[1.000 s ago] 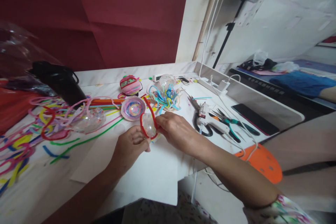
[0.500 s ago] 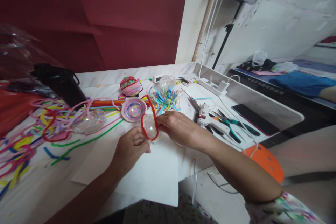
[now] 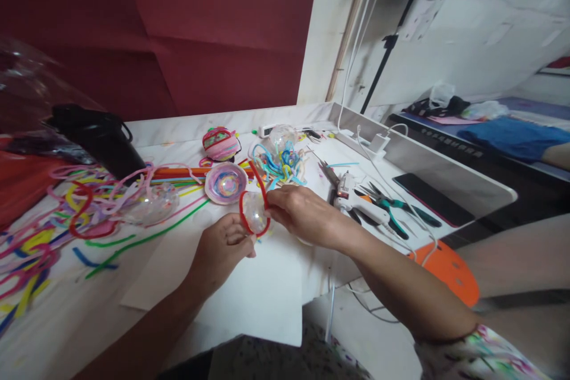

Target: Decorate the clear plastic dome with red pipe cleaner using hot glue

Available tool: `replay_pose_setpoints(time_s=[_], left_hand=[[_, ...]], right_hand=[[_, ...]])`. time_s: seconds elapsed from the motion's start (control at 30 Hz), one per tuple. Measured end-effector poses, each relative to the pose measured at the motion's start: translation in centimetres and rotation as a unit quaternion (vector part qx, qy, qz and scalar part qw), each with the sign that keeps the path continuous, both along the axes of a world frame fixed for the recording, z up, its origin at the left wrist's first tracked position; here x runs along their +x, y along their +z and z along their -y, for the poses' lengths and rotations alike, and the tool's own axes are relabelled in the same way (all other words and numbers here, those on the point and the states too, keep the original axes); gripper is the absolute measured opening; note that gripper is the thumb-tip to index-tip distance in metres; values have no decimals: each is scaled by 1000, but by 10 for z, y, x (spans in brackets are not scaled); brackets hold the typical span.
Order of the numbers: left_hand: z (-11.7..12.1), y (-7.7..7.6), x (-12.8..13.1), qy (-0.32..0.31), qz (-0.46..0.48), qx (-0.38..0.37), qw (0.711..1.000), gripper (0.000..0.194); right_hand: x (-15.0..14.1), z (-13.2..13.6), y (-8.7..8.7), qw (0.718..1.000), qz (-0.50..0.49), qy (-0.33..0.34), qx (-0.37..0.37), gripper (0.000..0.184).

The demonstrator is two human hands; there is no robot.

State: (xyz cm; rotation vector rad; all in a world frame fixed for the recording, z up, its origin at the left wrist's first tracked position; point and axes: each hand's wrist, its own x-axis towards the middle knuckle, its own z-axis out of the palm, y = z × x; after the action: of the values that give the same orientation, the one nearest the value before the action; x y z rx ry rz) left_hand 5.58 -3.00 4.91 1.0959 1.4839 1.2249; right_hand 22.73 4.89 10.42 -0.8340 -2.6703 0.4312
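Note:
A clear plastic half ball (image 3: pixel 255 214) is up above the white sheet of paper (image 3: pixel 249 294), with a fuzzy red pipe cleaner (image 3: pixel 259 177) running around its rim and its loose end sticking up. My left hand (image 3: pixel 222 249) is closed on the half ball's lower left edge, thumb in front. On the right side, my right hand (image 3: pixel 300 214) pinches the red pipe cleaner against the rim; its fingertips are partly hidden. Just behind lies a half ball lined with pink, purple and blue coils (image 3: pixel 226 184).
Several loose pipe cleaners (image 3: pixel 40 249) and a clear half ball (image 3: pixel 154 205) cover the left. Behind are a pink wrapped ball (image 3: pixel 220 143) and blue curled pieces (image 3: pixel 280 166). To the right lie a glue gun (image 3: pixel 363 205), pliers (image 3: pixel 396 214) and a phone (image 3: pixel 434 199).
My right fingers have shifted slightly at the rim, and the red pipe cleaner's loose end leans a little differently. The view has moved slightly; my left hand keeps its hold.

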Motion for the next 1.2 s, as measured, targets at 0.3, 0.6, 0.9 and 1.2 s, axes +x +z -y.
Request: replay_pose_setpoints(time_s=[0.3, 0.6, 0.9, 1.2], left_hand=[[-1, 2, 0, -2, -11, 0, 1000, 19], [-1, -5, -2, -13, -11, 11, 1000, 17], [-1, -3, -1, -15, 1, 10, 1000, 19], [-3, -6, -2, -12, -17, 18, 1000, 17]], right_hand=[[-1, -1, -8, 1000, -23, 15, 14, 19], [3, -10, -18, 993, -62, 82, 52, 11], [3, -20, -28, 986, -98, 112, 75, 12], [1, -24, -31, 984, -123, 117, 45, 14]])
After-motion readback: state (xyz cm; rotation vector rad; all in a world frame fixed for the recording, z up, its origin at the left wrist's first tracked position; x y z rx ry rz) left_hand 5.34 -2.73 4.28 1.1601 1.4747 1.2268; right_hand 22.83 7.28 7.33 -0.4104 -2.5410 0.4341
